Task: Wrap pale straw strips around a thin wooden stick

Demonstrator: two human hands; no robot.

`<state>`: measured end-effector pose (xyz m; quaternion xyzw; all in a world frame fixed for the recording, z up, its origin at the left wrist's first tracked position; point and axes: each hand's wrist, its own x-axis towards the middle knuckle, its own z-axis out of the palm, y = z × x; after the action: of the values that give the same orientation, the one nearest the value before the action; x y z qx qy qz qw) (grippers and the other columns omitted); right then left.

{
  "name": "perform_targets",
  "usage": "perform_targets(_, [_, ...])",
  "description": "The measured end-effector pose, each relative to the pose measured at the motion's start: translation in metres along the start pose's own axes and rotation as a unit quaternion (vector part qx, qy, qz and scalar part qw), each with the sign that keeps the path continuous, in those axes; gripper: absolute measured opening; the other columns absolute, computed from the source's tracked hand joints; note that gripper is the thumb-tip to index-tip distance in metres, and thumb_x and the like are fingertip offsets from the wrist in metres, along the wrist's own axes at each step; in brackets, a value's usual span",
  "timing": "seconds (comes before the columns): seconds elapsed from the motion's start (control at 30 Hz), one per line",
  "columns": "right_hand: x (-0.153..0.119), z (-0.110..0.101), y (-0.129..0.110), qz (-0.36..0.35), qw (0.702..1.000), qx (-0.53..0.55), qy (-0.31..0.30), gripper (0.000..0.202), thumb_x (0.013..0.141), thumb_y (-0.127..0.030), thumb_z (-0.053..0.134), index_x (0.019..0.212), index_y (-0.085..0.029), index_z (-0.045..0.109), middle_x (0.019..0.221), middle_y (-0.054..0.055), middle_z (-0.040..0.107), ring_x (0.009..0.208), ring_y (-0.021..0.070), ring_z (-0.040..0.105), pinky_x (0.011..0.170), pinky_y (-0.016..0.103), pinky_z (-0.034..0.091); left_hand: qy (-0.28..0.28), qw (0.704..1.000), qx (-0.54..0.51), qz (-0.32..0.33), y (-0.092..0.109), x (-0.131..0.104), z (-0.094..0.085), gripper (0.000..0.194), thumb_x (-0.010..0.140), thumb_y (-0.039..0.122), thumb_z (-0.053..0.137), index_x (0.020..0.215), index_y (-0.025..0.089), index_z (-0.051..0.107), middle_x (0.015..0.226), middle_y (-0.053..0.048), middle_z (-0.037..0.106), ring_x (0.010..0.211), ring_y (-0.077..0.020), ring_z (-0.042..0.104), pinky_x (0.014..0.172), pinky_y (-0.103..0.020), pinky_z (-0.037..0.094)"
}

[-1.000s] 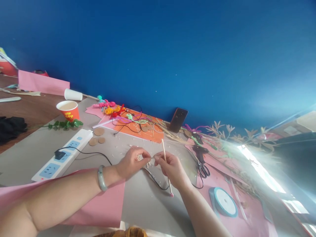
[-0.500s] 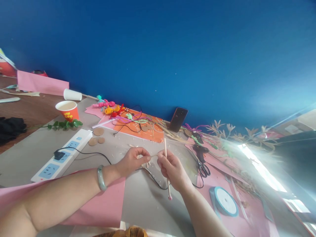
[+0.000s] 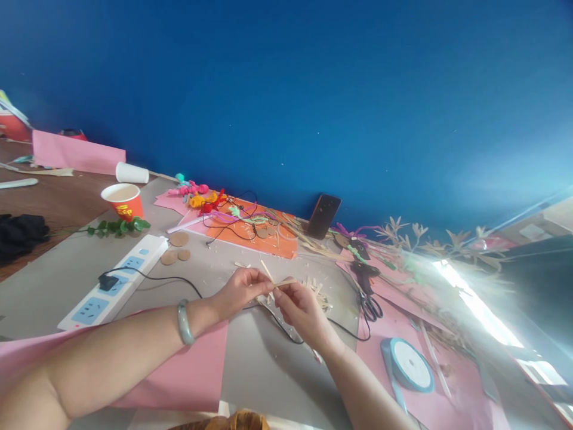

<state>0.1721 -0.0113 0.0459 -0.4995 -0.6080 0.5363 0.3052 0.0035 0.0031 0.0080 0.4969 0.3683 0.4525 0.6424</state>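
Observation:
My left hand (image 3: 239,292), with a jade-coloured bangle (image 3: 184,322) on its wrist, pinches at the crossing of a thin wooden stick (image 3: 267,270) and a short pale strip (image 3: 286,282). My right hand (image 3: 303,312) meets it there, fingertips closed on the stick and strip. The stick slants under the right hand, its pinkish tip showing below the palm. Behind the right hand lies a small pile of cut pale strips (image 3: 319,292). The fingers partly hide how strip and stick touch.
A power strip (image 3: 114,283) with a black plug and cable lies left. A paper cup (image 3: 123,202) stands behind it. Scissors (image 3: 370,306), a glue gun (image 3: 364,272) and a ribbon roll (image 3: 409,364) are right. A phone (image 3: 324,216) leans on the blue wall.
My right hand has moved left against the left fingertips, and the stick has tilted from near upright to a slant. The pile of strips behind the hand has come into view.

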Motion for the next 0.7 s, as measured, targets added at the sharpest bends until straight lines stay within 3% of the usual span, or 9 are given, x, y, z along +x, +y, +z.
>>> perform_targets(0.23, [0.000,0.004,0.001,0.005,1.000,-0.002,0.024,0.038,0.078,-0.056,0.060,0.078,-0.018,0.057,0.061,-0.001,0.049,0.046,0.0090,0.038,0.041,0.023,0.027,0.027,0.999,0.016,0.014,-0.002,-0.001,0.001,0.030,0.073,0.041,0.070,0.075,0.012,0.065,0.070,-0.004,0.063,0.066,-0.0124,0.055,0.065,-0.025,0.043])
perform_targets(0.5, [-0.001,0.007,-0.010,0.042,0.999,0.032,0.004,0.038,0.080,-0.053,0.059,0.066,-0.020,0.046,0.049,-0.007,0.038,0.038,0.0065,0.027,0.038,0.024,0.017,0.011,0.998,0.051,0.030,-0.001,-0.001,0.000,0.028,0.076,0.040,0.068,0.078,0.011,0.066,0.072,-0.005,0.064,0.068,-0.0122,0.056,0.065,-0.024,0.043])
perform_targets(0.7, [0.000,0.009,-0.009,0.038,0.999,0.021,0.012,0.040,0.079,-0.055,0.057,0.065,-0.020,0.048,0.055,-0.004,0.043,0.039,0.0068,0.032,0.038,0.024,0.022,0.019,0.994,0.096,0.038,-0.004,0.002,-0.002,0.028,0.076,0.040,0.066,0.076,0.012,0.067,0.070,-0.004,0.065,0.068,-0.0138,0.057,0.064,-0.024,0.044])
